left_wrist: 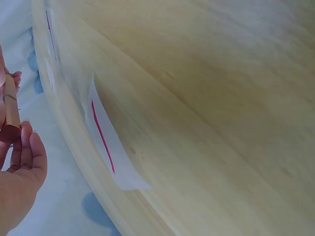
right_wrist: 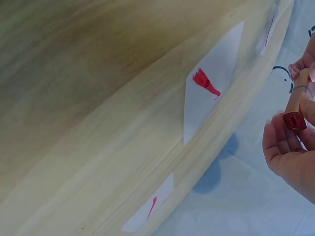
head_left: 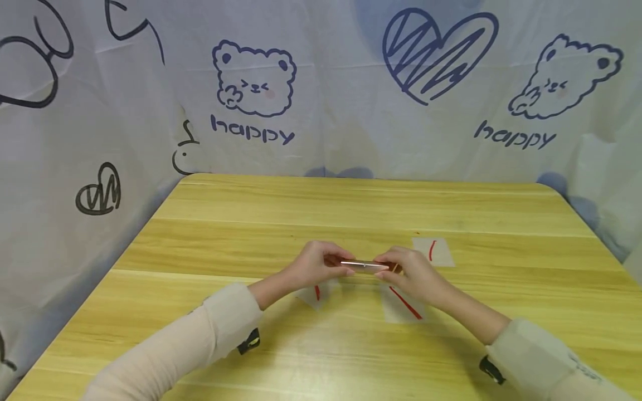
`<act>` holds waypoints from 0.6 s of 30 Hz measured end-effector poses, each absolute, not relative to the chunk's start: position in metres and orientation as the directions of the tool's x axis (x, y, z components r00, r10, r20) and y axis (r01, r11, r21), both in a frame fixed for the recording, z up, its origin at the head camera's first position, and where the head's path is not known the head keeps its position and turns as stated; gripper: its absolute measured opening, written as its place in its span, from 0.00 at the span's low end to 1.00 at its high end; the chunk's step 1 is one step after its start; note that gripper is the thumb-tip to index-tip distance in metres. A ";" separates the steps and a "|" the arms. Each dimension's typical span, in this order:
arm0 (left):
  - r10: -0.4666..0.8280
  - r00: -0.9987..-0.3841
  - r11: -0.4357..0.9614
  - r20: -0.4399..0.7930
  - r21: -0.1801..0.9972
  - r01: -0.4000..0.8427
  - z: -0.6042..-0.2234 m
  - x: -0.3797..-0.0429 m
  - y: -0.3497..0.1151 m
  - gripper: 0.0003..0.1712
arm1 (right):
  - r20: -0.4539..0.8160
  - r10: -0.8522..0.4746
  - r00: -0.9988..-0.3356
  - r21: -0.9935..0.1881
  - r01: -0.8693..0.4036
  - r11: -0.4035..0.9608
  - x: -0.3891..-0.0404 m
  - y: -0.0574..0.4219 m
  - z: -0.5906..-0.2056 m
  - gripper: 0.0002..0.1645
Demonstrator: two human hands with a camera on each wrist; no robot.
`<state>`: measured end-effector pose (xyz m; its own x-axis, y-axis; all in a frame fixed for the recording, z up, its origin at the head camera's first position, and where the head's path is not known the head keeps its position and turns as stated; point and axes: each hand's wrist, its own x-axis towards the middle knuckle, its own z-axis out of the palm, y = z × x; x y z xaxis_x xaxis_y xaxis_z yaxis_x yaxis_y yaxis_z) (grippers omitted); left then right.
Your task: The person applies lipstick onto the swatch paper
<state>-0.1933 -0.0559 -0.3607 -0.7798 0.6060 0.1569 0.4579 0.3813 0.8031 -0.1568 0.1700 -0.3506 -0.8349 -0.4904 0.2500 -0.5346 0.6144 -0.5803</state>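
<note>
A slim rose-gold tube [head_left: 364, 267], which looks like a closed lipstick, lies level above the table between my two hands. A thin seam rings its middle. My left hand [head_left: 315, 263] pinches one end between thumb and fingers, and my right hand [head_left: 414, 273] pinches the other end in the same way. In the right wrist view the tube [right_wrist: 297, 101] shows a dark red end face with small gold marks. The left wrist view catches the tube [left_wrist: 12, 105] at its left edge, with its opposite, brownish-red end showing.
Under the hands, two slips of paper with red strokes lie on the wooden table [head_left: 311, 362]: a left slip [head_left: 328, 291], partly hidden, and a front slip [head_left: 393, 312]. A third slip [head_left: 443, 252] lies farther back at right. White curtains [head_left: 341, 111] with drawings stand behind.
</note>
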 end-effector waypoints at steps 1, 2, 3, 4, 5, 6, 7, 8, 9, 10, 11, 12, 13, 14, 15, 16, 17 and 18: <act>0.609 -0.777 0.381 0.161 0.800 0.464 -0.360 -0.193 -0.055 0.15 | 0.254 -0.491 -0.833 -0.584 -0.537 0.609 -0.157 0.170 -0.350 0.12; 0.611 -0.774 0.381 0.164 0.797 0.469 -0.360 -0.193 -0.055 0.15 | 0.253 -0.489 -0.835 -0.589 -0.533 0.607 -0.157 0.169 -0.351 0.12; 0.614 -0.771 0.380 0.168 0.793 0.476 -0.360 -0.193 -0.054 0.15 | 0.253 -0.487 -0.836 -0.592 -0.532 0.605 -0.157 0.169 -0.351 0.12; 0.614 -0.771 0.380 0.169 0.792 0.477 -0.360 -0.193 -0.054 0.15 | 0.254 -0.485 -0.837 -0.596 -0.530 0.603 -0.157 0.169 -0.351 0.12; 0.612 -0.773 0.378 0.165 0.798 0.470 -0.360 -0.193 -0.053 0.15 | 0.250 -0.479 -0.841 -0.602 -0.523 0.603 -0.157 0.169 -0.352 0.11; 0.609 -0.777 0.377 0.161 0.803 0.462 -0.360 -0.193 -0.053 0.15 | 0.249 -0.475 -0.844 -0.609 -0.518 0.601 -0.158 0.169 -0.352 0.11; 0.606 -0.780 0.376 0.157 0.807 0.455 -0.360 -0.193 -0.053 0.16 | 0.252 -0.471 -0.845 -0.613 -0.516 0.598 -0.158 0.170 -0.353 0.11; 0.602 -0.784 0.374 0.153 0.813 0.446 -0.360 -0.194 -0.053 0.16 | 0.249 -0.465 -0.850 -0.620 -0.508 0.598 -0.158 0.170 -0.353 0.11; 0.597 -0.789 0.373 0.147 0.820 0.435 -0.360 -0.194 -0.054 0.16 | 0.249 -0.458 -0.853 -0.626 -0.502 0.596 -0.158 0.170 -0.353 0.11; 0.589 -0.796 0.373 0.140 0.827 0.422 -0.360 -0.194 -0.054 0.17 | 0.247 -0.450 -0.858 -0.635 -0.494 0.594 -0.159 0.170 -0.354 0.11; 0.579 -0.805 0.373 0.131 0.835 0.404 -0.360 -0.194 -0.054 0.18 | 0.244 -0.441 -0.864 -0.644 -0.485 0.592 -0.159 0.170 -0.355 0.11; 0.568 -0.814 0.371 0.125 0.843 0.388 -0.360 -0.194 -0.054 0.18 | 0.241 -0.434 -0.868 -0.654 -0.476 0.588 -0.159 0.171 -0.355 0.11; 0.557 -0.823 0.372 0.116 0.851 0.371 -0.360 -0.194 -0.055 0.19 | 0.235 -0.424 -0.875 -0.664 -0.463 0.587 -0.159 0.171 -0.355 0.11; 0.542 -0.834 0.372 0.103 0.860 0.348 -0.360 -0.194 -0.055 0.19 | 0.225 -0.412 -0.883 -0.676 -0.446 0.587 -0.160 0.171 -0.356 0.12; 0.527 -0.845 0.374 0.092 0.868 0.328 -0.360 -0.194 -0.055 0.19 | 0.215 -0.400 -0.891 -0.688 -0.429 0.585 -0.160 0.171 -0.356 0.12; 0.511 -0.856 0.376 0.081 0.874 0.307 -0.360 -0.195 -0.055 0.19 | 0.205 -0.390 -0.898 -0.699 -0.413 0.584 -0.160 0.171 -0.356 0.12; 0.497 -0.865 0.377 0.069 0.881 0.287 -0.360 -0.195 -0.055 0.19 | 0.196 -0.379 -0.905 -0.708 -0.398 0.584 -0.160 0.171 -0.356 0.12; 0.484 -0.873 0.378 0.059 0.886 0.269 -0.360 -0.196 -0.055 0.19 | 0.189 -0.370 -0.910 -0.715 -0.386 0.583 -0.160 0.171 -0.356 0.12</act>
